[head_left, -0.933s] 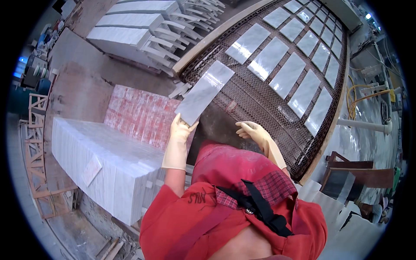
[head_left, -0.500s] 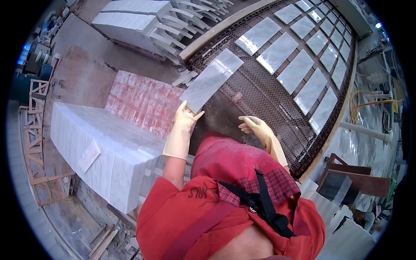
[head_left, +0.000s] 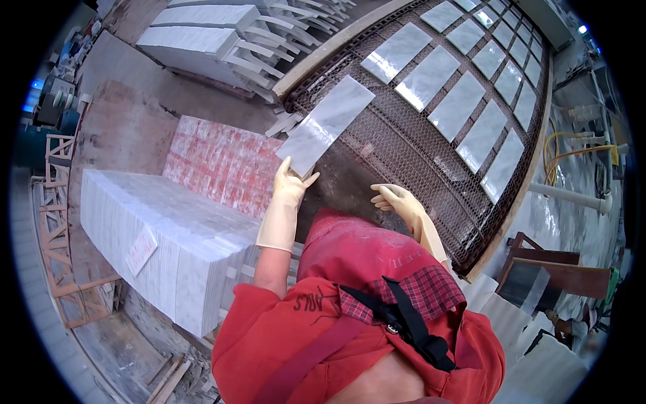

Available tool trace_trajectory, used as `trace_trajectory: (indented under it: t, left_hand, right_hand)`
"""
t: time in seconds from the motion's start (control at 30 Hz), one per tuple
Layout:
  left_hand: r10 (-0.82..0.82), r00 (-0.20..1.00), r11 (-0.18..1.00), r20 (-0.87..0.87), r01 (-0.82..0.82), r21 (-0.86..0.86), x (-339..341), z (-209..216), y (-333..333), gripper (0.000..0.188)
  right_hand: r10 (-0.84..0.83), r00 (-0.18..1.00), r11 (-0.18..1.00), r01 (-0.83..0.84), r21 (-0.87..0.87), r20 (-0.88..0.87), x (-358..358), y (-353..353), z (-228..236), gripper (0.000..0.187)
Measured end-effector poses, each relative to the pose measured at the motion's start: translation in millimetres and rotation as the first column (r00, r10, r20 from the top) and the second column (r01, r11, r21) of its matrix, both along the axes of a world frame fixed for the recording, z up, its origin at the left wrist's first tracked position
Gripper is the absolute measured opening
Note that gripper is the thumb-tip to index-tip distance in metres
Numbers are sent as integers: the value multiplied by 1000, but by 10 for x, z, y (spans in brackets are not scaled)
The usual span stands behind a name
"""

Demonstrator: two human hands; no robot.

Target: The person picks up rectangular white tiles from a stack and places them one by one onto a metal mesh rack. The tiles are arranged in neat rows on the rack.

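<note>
In its cream rubber glove, my left hand (head_left: 291,184) grips the near end of a long grey-white marble tile (head_left: 326,124). The tile slants up to the right, its far end over the edge of the mesh conveyor (head_left: 397,151). Its glossy face is turned up, and my fingers are partly hidden under the near edge. My right hand (head_left: 397,200), gloved too, hangs beside the conveyor's near edge, holding nothing, its fingers stretched out. Several more polished tiles (head_left: 456,108) lie in rows on the mesh.
To my left stands a long stack of upright marble slabs (head_left: 161,249) bearing a small white label piece. Behind it leans a red-and-white streaked board (head_left: 219,161). Further off are pale stone blocks and strips (head_left: 195,40). At the right are a white pipe (head_left: 572,195) and yellow hoses (head_left: 553,158).
Little differs: the whole view has shifted slightly. My left hand keeps its hold on the marble tile, and my right hand stays near the conveyor edge.
</note>
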State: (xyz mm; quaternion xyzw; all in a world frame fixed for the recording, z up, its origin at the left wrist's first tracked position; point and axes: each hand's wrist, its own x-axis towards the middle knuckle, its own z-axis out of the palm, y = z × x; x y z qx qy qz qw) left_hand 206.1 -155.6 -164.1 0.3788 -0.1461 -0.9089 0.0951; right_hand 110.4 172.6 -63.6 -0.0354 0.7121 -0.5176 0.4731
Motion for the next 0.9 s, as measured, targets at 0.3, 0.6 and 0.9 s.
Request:
trace_trajectory:
  t: [0.3,0.6,0.9]
  left_hand:
    - [-6,1000,994,-30,3,-109,46,143,35,63]
    - [-35,999,987,-39,28,-156,137,163,-8,64]
    - [-9,1000,991,16,12,-132,-30,145,31,43]
  right_hand:
    - [22,1000,1000,-22,-7,-10,-12,5,-56,49]
    - [56,998,998,-56,-5,-12,-3,-9,-146,52]
    - [116,993,993,-116,-22,-4,52,-126,-135,52]
